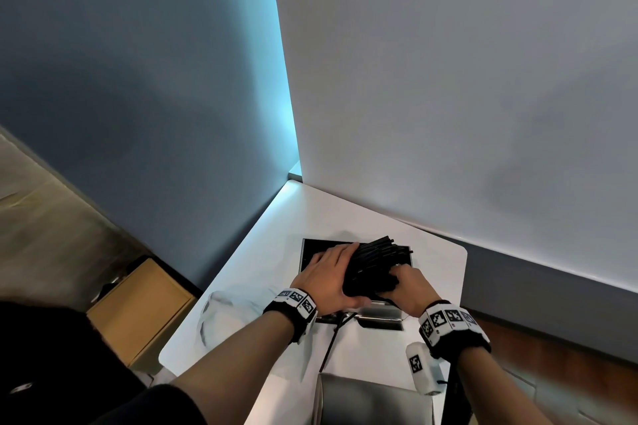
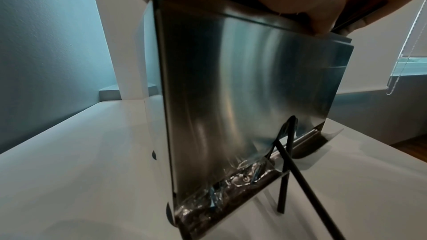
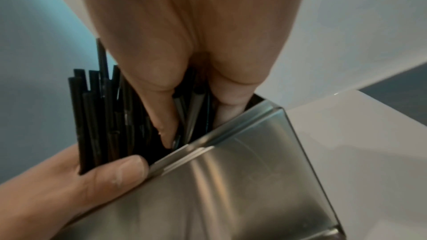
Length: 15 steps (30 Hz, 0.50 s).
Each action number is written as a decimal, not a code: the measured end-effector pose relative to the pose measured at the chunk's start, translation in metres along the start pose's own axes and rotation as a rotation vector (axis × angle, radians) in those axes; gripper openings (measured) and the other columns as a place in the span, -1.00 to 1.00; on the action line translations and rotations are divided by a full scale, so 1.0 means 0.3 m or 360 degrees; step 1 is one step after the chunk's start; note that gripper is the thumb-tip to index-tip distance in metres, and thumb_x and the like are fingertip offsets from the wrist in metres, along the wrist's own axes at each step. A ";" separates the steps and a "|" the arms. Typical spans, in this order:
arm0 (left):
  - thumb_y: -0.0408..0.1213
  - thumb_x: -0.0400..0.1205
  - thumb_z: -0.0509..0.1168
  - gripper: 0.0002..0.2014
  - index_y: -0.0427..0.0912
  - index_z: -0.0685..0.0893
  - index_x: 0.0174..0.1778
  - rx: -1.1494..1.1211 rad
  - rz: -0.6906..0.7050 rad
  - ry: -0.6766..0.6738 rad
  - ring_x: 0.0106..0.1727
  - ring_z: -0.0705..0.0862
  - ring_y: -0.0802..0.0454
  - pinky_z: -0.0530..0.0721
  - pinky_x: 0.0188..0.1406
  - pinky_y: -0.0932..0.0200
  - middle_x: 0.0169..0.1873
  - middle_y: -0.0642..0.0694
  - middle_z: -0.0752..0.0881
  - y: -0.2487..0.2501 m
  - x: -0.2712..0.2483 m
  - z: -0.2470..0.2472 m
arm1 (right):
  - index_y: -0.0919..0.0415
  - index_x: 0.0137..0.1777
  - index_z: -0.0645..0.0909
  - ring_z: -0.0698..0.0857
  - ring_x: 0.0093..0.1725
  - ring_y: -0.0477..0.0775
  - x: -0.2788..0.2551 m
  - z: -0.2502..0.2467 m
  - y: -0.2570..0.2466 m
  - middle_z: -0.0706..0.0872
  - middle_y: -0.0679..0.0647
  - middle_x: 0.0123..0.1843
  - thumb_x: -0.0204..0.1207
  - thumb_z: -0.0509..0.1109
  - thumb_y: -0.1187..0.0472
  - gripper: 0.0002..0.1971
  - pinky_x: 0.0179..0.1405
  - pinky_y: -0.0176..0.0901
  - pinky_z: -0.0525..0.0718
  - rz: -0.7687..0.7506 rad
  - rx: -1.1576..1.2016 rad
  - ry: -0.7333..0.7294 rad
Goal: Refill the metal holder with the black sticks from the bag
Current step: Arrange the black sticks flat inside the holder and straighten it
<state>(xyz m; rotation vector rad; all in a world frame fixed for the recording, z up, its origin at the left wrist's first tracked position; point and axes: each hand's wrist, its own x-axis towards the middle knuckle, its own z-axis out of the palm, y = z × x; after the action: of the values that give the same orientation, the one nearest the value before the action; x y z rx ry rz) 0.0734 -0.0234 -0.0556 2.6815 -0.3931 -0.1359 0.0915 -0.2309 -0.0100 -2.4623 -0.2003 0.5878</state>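
Observation:
An open-topped metal holder (image 1: 379,312) stands on the white table (image 1: 276,235). A thick bundle of black sticks (image 1: 374,260) leans into its top, tips fanned to the far side. My left hand (image 1: 340,264) clasps the bundle from the left, its thumb (image 3: 120,169) curled against the sticks (image 3: 97,116) at the holder's rim (image 3: 208,145). My right hand (image 1: 397,278) grips them from the right, fingertips (image 3: 166,134) pushed down among sticks inside the holder. Two loose sticks (image 2: 300,176) lean out of the slot at the holder's base (image 2: 231,189).
A crumpled clear plastic bag (image 1: 224,314) lies on the table left of the holder. A grey flat object (image 1: 373,400) sits at the near edge. A cardboard box (image 1: 138,307) stands on the floor to the left. Walls close off the table's far side.

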 end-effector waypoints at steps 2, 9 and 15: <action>0.42 0.36 0.40 0.14 0.04 0.04 0.76 -0.0017 0.0005 -0.0002 0.65 0.27 0.06 0.24 0.67 -0.02 0.65 0.04 0.30 0.005 0.003 0.000 | 0.22 0.06 0.77 0.71 -0.05 0.04 -0.007 -0.006 0.016 0.74 0.02 -0.11 0.45 0.58 0.21 -0.79 -0.31 -0.51 0.44 -0.0018 0.0013 0.0018; 0.45 0.36 0.39 0.13 0.06 0.02 0.76 -0.0062 -0.0005 -0.0017 0.65 0.27 0.05 0.26 0.67 -0.04 0.65 0.03 0.29 -0.001 0.008 -0.007 | -0.07 -0.18 0.74 0.65 -0.31 -0.27 -0.023 -0.044 0.050 0.72 -0.20 -0.32 0.50 0.47 0.32 -0.78 -0.31 -0.50 0.50 -0.0098 0.0214 -0.0016; 0.45 0.37 0.38 0.12 0.06 0.04 0.75 -0.0062 0.0006 0.0006 0.64 0.29 0.08 0.29 0.66 -0.03 0.63 0.06 0.31 0.002 0.008 -0.002 | -0.10 -0.08 0.70 0.71 -0.14 -0.21 -0.043 -0.035 0.031 0.78 -0.14 -0.14 0.41 0.58 0.13 -0.85 -0.13 -0.41 0.58 -0.0116 0.0203 -0.0168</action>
<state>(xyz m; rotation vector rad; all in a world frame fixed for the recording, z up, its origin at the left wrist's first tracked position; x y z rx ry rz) 0.0758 -0.0244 -0.0549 2.6425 -0.3903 -0.1363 0.0849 -0.2473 -0.0032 -2.2934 -0.2845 0.6786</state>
